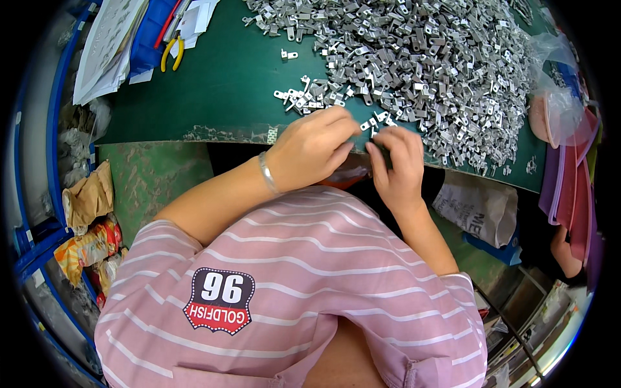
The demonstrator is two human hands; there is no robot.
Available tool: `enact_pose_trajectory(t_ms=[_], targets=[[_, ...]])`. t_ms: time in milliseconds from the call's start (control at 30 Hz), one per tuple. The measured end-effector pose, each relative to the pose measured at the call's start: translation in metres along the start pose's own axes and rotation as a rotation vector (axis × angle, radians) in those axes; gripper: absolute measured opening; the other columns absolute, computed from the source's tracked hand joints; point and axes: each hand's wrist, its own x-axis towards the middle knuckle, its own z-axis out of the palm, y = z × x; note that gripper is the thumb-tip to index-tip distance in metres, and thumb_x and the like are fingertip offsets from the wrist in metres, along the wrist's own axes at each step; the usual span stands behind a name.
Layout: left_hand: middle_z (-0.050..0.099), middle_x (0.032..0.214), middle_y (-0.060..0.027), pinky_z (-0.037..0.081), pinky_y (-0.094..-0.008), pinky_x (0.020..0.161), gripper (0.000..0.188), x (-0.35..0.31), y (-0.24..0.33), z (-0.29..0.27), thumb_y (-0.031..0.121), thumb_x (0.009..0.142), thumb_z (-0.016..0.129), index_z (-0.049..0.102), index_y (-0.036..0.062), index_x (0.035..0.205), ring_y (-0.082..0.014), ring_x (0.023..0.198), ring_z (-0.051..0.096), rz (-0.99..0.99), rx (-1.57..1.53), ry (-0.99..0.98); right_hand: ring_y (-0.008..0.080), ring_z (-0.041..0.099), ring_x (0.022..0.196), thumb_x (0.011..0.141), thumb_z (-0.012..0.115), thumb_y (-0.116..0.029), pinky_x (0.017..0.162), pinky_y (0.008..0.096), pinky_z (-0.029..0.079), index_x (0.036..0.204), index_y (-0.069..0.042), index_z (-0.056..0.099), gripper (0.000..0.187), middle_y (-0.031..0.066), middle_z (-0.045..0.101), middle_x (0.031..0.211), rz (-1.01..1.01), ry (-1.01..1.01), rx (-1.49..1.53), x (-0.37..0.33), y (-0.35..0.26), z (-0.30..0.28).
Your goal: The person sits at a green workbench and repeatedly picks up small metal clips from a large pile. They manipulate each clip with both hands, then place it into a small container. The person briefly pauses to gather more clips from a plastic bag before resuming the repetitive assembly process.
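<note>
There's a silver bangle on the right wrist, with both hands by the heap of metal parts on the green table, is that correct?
Not quite: the head view shows the silver bangle on the left wrist. The left hand and right hand are by the heap of metal parts on the green table.

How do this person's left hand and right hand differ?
The left hand has a silvery bracelet at its wrist; the right hand has none. The left hand angles rightward; the right hand points mostly forward. Both are ungloved, close to small metal parts near the front edge of the green table.
</note>
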Motion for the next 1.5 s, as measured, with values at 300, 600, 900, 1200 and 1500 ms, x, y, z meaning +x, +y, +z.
enact_pose_trajectory(t_ms=[300, 600, 900, 1200, 1500], targets=[[0.063, 0.098, -0.0116, 0.055, -0.0402, 0.073, 0.024, 0.019, -0.01, 0.034, -0.004, 0.076, 0.07, 0.064, 0.0019, 0.099, -0.0329, 0.083, 0.065, 0.06, 0.118, 0.075, 0.0314, 0.062, 0.091, 0.076, 0.074, 0.007, 0.079, 0.0415, 0.047, 0.098, -0.005, 0.062, 0.028, 0.0096, 0.066, 0.097, 0.012, -0.028, 0.047, 0.004, 0.004, -0.001], [0.063, 0.094, -0.0113, 0.053, -0.0393, 0.074, 0.022, 0.002, -0.012, 0.019, -0.007, 0.071, 0.07, 0.061, 0.0028, 0.089, -0.0314, 0.083, 0.063, 0.144, 0.077, 0.062, 0.033, 0.061, 0.088, 0.067, 0.069, 0.012, 0.073, 0.0416, 0.051, 0.092, -0.003, 0.063, 0.029, 0.0123, 0.064, 0.096, -0.148, -0.114, 0.261, 0.0, 0.004, 0.0], [0.065, 0.095, -0.0128, 0.053, -0.0377, 0.075, 0.021, -0.011, -0.007, 0.004, -0.011, 0.073, 0.065, 0.062, 0.0017, 0.09, -0.032, 0.085, 0.064, 0.086, 0.087, 0.099, 0.0346, 0.062, 0.09, 0.079, 0.073, 0.003, 0.08, 0.0439, 0.049, 0.098, -0.004, 0.064, 0.022, 0.0134, 0.065, 0.098, 0.002, 0.028, -0.159, 0.017, 0.011, -0.001], [0.065, 0.103, -0.0148, 0.053, -0.0385, 0.079, 0.036, -0.006, 0.0, 0.01, 0.009, 0.078, 0.079, 0.065, 0.0006, 0.11, -0.0327, 0.089, 0.064, 0.049, 0.104, 0.107, 0.0332, 0.063, 0.089, 0.078, 0.073, 0.004, 0.079, 0.0426, 0.05, 0.095, -0.004, 0.063, 0.022, 0.0115, 0.068, 0.098, 0.02, 0.019, -0.15, 0.016, 0.008, -0.004], [0.062, 0.096, -0.0088, 0.052, -0.0397, 0.076, 0.018, -0.014, -0.008, 0.01, 0.003, 0.075, 0.075, 0.064, 0.0047, 0.09, -0.0301, 0.088, 0.063, 0.138, 0.083, -0.108, 0.0335, 0.063, 0.084, 0.071, 0.071, 0.01, 0.074, 0.0427, 0.05, 0.088, -0.004, 0.06, 0.025, 0.0109, 0.066, 0.09, -0.011, -0.046, 0.054, 0.01, 0.006, -0.005]])
